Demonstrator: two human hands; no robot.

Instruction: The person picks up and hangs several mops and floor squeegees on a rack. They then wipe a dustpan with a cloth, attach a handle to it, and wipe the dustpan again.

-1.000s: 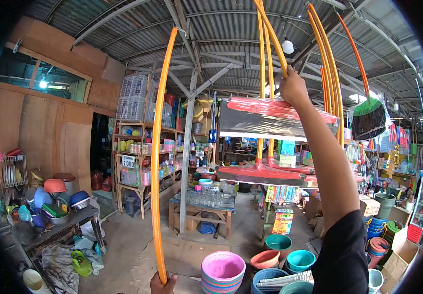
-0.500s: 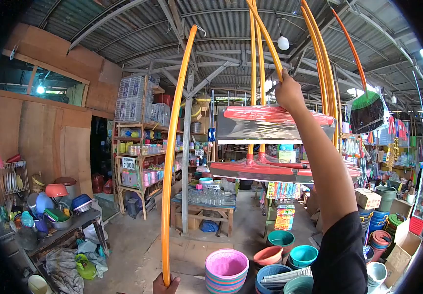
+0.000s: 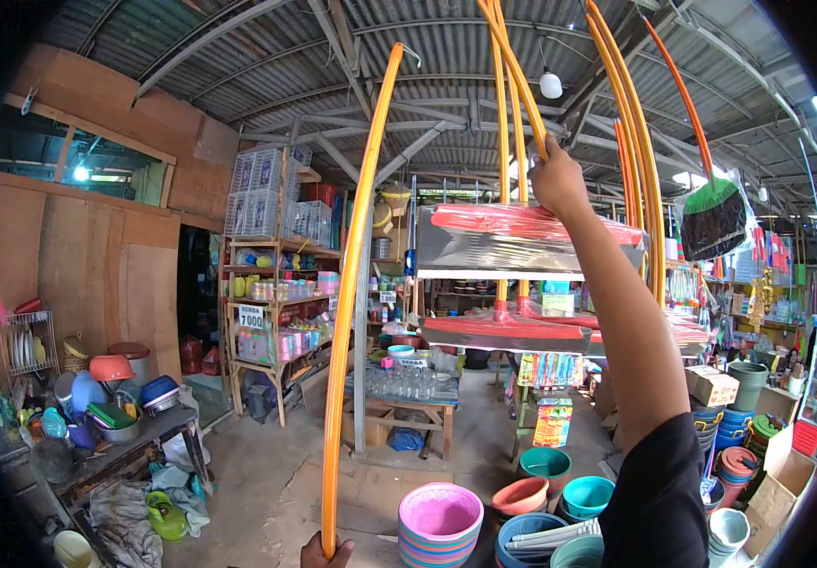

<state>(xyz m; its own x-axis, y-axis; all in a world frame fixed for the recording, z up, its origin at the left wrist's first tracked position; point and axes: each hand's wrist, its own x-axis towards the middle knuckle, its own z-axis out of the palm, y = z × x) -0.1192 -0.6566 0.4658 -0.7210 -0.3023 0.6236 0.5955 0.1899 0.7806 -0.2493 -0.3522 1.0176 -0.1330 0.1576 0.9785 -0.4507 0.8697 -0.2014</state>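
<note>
Orange pole [image 3: 351, 303] – red broom heads [image 3: 531, 222]; pink striped basket [image 3: 439, 523], teal basin [image 3: 586, 495].

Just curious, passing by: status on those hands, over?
Left hand grips long orange pole, low end. Right hand grips hanging orange broom handle. Red wrapped broom heads crowd alongside.

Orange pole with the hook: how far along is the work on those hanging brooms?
Already up: several orange-handled brooms hang from the roof. In hand: the left hand grips the foot of the orange pole, its hook free up under the roof; the right hand clasps one hanging handle above a red wrapped head. Left: hook and handle have not yet met.
</note>
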